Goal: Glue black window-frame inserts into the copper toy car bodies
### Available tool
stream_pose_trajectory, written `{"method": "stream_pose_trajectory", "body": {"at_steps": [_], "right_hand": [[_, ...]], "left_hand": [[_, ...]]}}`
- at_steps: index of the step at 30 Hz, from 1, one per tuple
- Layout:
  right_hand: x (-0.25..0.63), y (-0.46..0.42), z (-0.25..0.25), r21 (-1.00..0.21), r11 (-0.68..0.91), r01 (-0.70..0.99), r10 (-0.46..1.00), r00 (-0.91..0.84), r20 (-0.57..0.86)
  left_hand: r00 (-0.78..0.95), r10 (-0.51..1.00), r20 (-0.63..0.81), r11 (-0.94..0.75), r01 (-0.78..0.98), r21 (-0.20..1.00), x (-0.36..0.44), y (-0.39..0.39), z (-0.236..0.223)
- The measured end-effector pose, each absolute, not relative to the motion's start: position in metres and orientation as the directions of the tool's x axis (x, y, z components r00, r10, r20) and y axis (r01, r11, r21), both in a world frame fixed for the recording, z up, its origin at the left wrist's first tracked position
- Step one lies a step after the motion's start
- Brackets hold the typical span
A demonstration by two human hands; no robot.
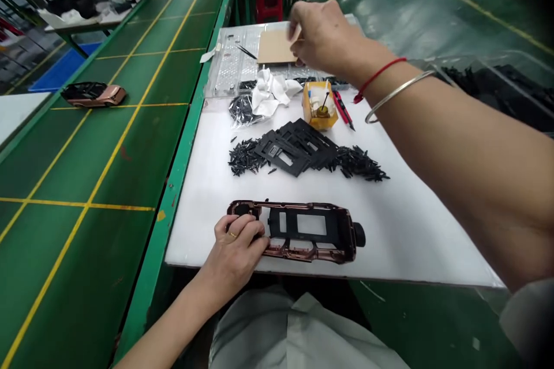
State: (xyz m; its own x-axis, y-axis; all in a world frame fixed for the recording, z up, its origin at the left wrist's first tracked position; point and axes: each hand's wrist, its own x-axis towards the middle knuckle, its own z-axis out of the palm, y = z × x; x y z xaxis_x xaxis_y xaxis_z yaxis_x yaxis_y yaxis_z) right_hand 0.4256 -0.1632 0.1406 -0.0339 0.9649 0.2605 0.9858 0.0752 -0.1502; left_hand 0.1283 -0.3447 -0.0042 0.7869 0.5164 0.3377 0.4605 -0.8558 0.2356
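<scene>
My left hand [236, 245], wearing a ring, grips the near end of a bronze-pink open car body shell [303, 232] lying on a white work board [402, 230]. A black inner frame [298, 225] sits inside the shell. My right hand [322, 34] reaches across to the far end, its fingers curled at the edge of a tan cardboard sheet [277, 46]. Whether those fingers pinch anything is hidden. Between my hands lie stacked black plastic frames [296, 147], flanked by heaps of small black plastic pieces [244, 157].
A clear blister tray [236, 63], white crumpled cloth [270, 92], a bag of black parts [241, 110], an orange box [320, 105] and a red marker [343, 108] stand on the board's far side. A model car [93, 94] rests on the green conveyor [125, 150] to the left.
</scene>
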Motion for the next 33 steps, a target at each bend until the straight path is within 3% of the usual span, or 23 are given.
{"method": "stream_pose_trajectory", "body": {"at_steps": [4, 9, 12, 16, 22, 33], "right_hand": [[0.428, -0.174, 0.135, -0.197, 0.154, 0.968, 0.976, -0.117, 0.186], [0.418, -0.224, 0.14, -0.317, 0.242, 0.917, 0.933, -0.13, 0.334], [0.418, -0.266, 0.137, -0.25, 0.308, 0.918, 0.9, -0.195, 0.391], [0.424, -0.315, 0.116, -0.281, 0.367, 0.887, 0.864, -0.212, 0.458], [0.421, -0.363, 0.088, -0.277, 0.371, 0.886, 0.866, -0.222, 0.447], [0.416, -0.394, 0.073, -0.417, 0.393, 0.82, 0.894, -0.236, 0.38]], "left_hand": [[0.786, 0.511, 0.348, -0.859, 0.466, 0.211, 0.128, -0.346, 0.0], [0.79, 0.498, 0.357, -0.866, 0.471, 0.165, 0.126, -0.351, -0.001], [0.786, 0.471, 0.4, -0.874, 0.477, 0.094, 0.124, -0.358, -0.003], [0.778, 0.437, 0.452, -0.87, 0.492, -0.006, 0.123, -0.367, -0.005], [0.77, 0.441, 0.461, -0.846, 0.528, -0.073, 0.123, -0.373, -0.007], [0.766, 0.44, 0.469, -0.82, 0.555, -0.137, 0.121, -0.377, -0.011]]}}
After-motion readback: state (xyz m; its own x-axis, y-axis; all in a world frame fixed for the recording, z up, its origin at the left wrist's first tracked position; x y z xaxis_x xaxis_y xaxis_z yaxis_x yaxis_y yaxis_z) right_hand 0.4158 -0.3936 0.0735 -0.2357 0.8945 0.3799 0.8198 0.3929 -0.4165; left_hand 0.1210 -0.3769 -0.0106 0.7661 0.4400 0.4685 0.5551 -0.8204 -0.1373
